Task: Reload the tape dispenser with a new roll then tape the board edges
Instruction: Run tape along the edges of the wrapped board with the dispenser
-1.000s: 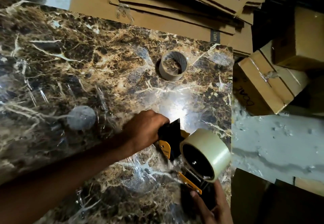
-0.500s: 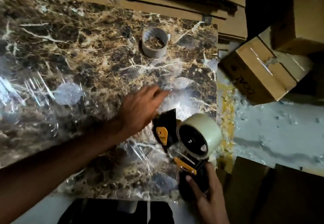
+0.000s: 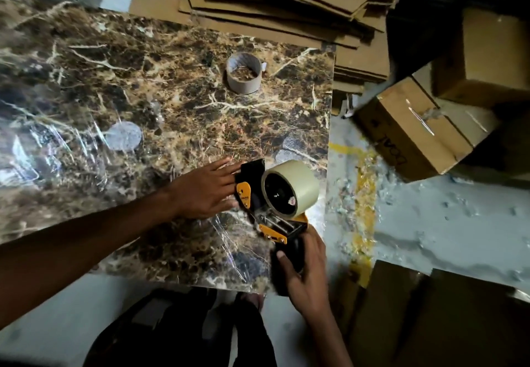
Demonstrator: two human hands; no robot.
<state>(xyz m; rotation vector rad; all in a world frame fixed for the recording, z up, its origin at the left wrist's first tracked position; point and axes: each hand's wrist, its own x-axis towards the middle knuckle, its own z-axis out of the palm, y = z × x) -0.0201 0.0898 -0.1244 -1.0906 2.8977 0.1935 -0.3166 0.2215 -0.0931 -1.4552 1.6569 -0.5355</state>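
On glossy marbled board [image 3: 177,85], black-and-yellow dispenser [image 3: 258,194], cylindrical cream roll [image 3: 301,183].

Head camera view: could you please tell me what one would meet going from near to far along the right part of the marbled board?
Right hand gripping the dispenser handle → tape dispenser → new tape roll → empty cardboard core → flattened cardboard stack.

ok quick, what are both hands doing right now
Left hand: open, fingers straight, resting on the marble board and touching the tape dispenser head.
Right hand: closed around the tape dispenser's handle.
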